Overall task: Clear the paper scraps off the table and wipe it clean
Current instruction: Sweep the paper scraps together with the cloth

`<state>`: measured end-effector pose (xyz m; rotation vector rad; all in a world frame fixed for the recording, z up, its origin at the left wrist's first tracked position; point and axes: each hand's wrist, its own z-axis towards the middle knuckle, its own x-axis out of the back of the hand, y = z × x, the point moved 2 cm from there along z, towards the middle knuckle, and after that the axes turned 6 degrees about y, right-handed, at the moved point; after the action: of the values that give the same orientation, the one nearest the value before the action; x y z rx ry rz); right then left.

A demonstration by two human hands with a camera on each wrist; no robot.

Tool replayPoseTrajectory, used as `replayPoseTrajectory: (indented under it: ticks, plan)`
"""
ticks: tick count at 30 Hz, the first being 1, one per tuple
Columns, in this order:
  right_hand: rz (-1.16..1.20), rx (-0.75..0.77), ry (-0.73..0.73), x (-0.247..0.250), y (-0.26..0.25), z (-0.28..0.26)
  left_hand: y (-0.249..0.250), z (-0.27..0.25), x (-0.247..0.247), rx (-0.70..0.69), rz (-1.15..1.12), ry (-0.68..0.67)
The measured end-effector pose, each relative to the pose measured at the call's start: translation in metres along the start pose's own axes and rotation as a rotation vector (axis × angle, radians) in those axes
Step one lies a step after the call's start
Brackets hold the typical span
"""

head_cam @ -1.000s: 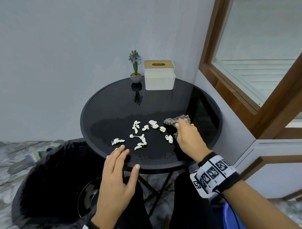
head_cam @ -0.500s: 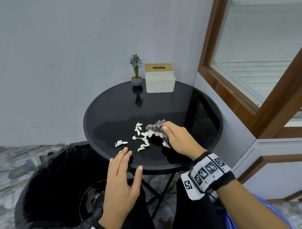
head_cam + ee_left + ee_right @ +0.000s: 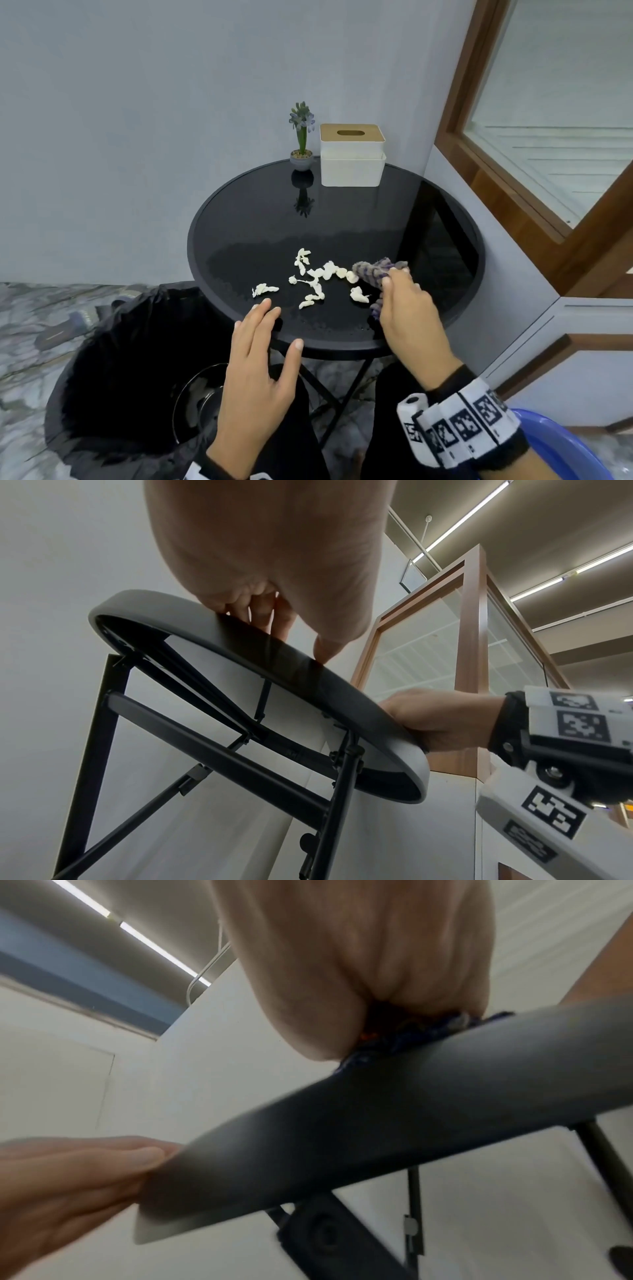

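Several white paper scraps (image 3: 315, 277) lie near the front of the round black table (image 3: 260, 219). My right hand (image 3: 407, 305) grips a bunched grey-purple cloth (image 3: 375, 272) on the tabletop, just right of the scraps; the cloth's left end touches the nearest scraps. My left hand (image 3: 260, 346) is open, fingers straight, held at the table's front rim (image 3: 240, 639), with its fingertips (image 3: 265, 305) over the edge below the scraps. In the right wrist view the cloth (image 3: 411, 1034) shows under my palm above the rim (image 3: 377, 1118). A bin with a black bag (image 3: 113, 377) stands under the table's front left.
A white tissue box (image 3: 351, 156) and a small potted flower (image 3: 302, 140) stand at the table's back edge. A grey wall and wood-framed glass partition (image 3: 534, 144) close off the right. A blue basin (image 3: 561, 448) sits at the lower right. The table's black folding legs (image 3: 219, 753) are below.
My right hand swept the cloth left into the scraps, bunching them together, then drew back right. My left hand edged forward to the table's front rim.
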<state>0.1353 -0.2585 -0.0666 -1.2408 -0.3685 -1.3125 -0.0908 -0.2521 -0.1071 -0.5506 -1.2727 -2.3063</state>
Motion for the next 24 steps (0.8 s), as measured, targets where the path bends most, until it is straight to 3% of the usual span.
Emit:
replayPoseTrajectory:
  ticks: [6, 13, 16, 24]
  plan:
    - [0.130, -0.050, -0.003, -0.018, -0.051, 0.009, 0.000, 0.002, 0.002, 0.014, 0.016, 0.007]
    - [0.239, -0.047, -0.143, -0.042, -0.091, 0.029, -0.002, 0.003, 0.004, 0.006, 0.018, 0.003]
    - [0.299, -0.031, -0.210, -0.034, -0.095, 0.041, -0.002, 0.002, 0.004, -0.002, -0.007, 0.011]
    - [0.176, 0.085, -0.151, -0.005, -0.071, 0.106, -0.009, 0.000, 0.007, -0.023, -0.075, 0.038]
